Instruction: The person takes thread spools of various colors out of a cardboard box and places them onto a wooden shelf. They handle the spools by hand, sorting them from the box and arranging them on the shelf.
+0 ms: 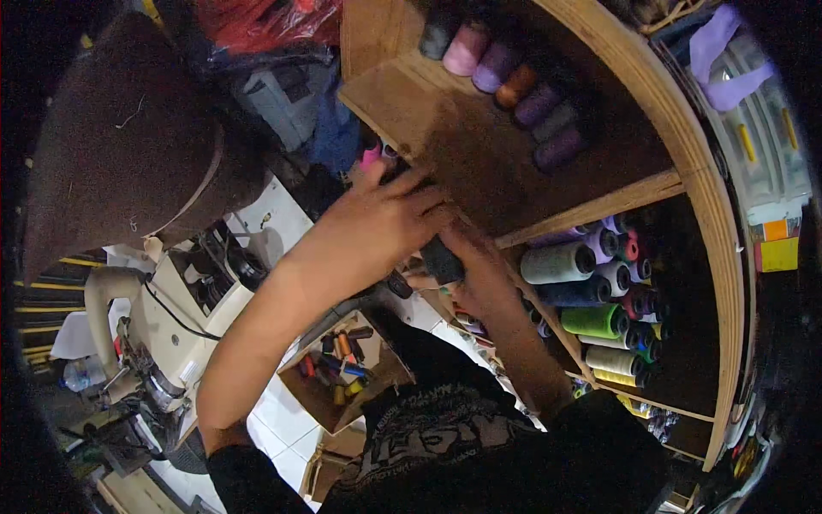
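Note:
My left hand lies flat against the front edge of a wooden shelf, fingers spread, holding nothing I can see. Just below it my right hand grips a dark thread spool at the shelf's edge. On the shelf above stand several thread cones in pink, purple and brown. The compartment below holds several cones on their sides, among them a grey one and a green one.
A cream sewing machine stands at the lower left under a brown cloth. A cardboard box of small spools sits on the white tiled floor. The wooden rack's side board curves down the right.

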Demonstrator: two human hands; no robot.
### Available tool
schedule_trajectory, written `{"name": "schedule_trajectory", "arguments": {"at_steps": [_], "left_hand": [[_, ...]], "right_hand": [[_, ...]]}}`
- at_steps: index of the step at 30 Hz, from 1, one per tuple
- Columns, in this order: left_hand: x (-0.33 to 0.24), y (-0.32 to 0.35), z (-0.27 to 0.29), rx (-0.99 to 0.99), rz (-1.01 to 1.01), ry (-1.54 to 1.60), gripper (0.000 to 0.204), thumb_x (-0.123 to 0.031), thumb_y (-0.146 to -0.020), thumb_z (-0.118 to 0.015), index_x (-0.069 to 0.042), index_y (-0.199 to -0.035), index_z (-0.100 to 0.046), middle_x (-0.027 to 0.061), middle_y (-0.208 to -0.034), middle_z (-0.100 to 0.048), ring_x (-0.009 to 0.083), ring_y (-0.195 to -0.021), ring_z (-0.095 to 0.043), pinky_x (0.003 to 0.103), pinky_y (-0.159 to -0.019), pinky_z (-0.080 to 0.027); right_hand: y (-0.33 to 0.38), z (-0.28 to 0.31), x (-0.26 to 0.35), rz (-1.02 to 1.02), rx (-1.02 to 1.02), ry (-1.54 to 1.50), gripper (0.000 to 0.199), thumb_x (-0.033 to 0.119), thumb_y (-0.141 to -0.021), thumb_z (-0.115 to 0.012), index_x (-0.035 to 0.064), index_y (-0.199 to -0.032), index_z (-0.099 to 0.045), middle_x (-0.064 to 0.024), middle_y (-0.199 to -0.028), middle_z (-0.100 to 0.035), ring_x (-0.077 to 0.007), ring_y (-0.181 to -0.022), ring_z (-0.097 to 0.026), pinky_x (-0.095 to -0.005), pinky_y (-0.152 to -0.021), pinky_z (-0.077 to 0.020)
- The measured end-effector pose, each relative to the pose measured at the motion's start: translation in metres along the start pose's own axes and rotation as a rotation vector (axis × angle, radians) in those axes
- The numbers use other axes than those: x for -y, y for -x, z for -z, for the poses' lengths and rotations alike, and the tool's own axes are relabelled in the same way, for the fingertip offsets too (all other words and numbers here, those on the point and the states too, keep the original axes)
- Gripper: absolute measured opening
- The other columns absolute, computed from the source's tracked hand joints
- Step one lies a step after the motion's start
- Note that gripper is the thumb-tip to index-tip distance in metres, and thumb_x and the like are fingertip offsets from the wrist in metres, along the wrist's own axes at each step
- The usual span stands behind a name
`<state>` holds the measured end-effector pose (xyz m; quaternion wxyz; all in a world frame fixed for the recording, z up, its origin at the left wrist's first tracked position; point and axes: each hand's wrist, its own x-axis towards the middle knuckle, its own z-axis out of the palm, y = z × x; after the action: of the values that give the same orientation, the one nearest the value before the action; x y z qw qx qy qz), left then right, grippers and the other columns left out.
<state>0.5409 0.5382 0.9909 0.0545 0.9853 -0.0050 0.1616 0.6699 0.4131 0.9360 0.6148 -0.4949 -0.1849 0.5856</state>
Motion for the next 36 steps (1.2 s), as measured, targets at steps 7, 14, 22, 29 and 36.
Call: {"name": "schedule_trajectory", "arguments": {"at_steps": [7,14,22,29,36], "left_hand": [[0.037,-0.024,-0.022,-0.317,0.268,0.359,0.043,-0.017,-0.07,-0.068,-0.003,-0.11,-0.058,0.0161,-0.119,-0.053,0.0331,-0.113,-0.047,0.039,-0.093,-0.038],[0.052,-0.142,-0.11,-0.493,0.463,0.708,0.035,-0.018,-0.075,-0.068,0.0,-0.104,-0.059,0.0201,-0.105,-0.057,0.034,-0.093,-0.056,0.038,-0.082,-0.044],[0.04,-0.178,-0.136,-0.512,0.616,0.51,0.031,-0.018,-0.077,-0.064,-0.002,-0.103,-0.059,0.0199,-0.089,-0.06,0.0328,-0.083,-0.059,0.038,-0.076,-0.046],[0.036,-0.163,-0.142,-0.612,0.562,0.633,0.023,-0.016,-0.08,-0.06,-0.002,-0.098,-0.061,0.0175,-0.08,-0.062,0.0302,-0.077,-0.061,0.038,-0.073,-0.048],[-0.044,0.029,-0.093,-0.752,0.864,0.902,0.023,-0.026,-0.083,-0.059,-0.003,-0.084,-0.064,0.0147,-0.072,-0.063,0.025,-0.069,-0.063,0.036,-0.064,-0.048]], "right_hand": [[0.005,0.014,0.017,-0.06,0.309,-0.521,0.067,0.046,-0.089,-0.045,0.0019,-0.135,-0.024,-0.0252,-0.131,-0.038,-0.0359,-0.12,-0.042,-0.0528,-0.089,-0.046],[0.019,0.012,-0.03,-0.303,0.353,-0.121,0.066,0.047,-0.089,-0.045,0.0039,-0.135,-0.027,-0.0221,-0.128,-0.044,-0.0311,-0.114,-0.05,-0.0499,-0.089,-0.0457],[0.026,0.033,-0.031,-0.196,0.213,-0.035,0.068,0.05,-0.087,-0.048,0.0007,-0.131,-0.035,-0.0217,-0.113,-0.055,-0.0273,-0.104,-0.057,-0.0371,-0.078,-0.052],[0.019,0.025,-0.046,-0.321,0.129,0.203,0.037,0.034,-0.09,-0.05,0.0016,-0.107,-0.056,-0.0117,-0.097,-0.062,-0.0214,-0.087,-0.063,-0.0355,-0.077,-0.0518],[-0.015,0.047,-0.136,-0.144,0.556,0.864,0.019,0.014,-0.089,-0.053,0.0007,-0.1,-0.06,-0.0103,-0.096,-0.06,-0.0146,-0.086,-0.058,-0.0272,-0.071,-0.0476]]}}
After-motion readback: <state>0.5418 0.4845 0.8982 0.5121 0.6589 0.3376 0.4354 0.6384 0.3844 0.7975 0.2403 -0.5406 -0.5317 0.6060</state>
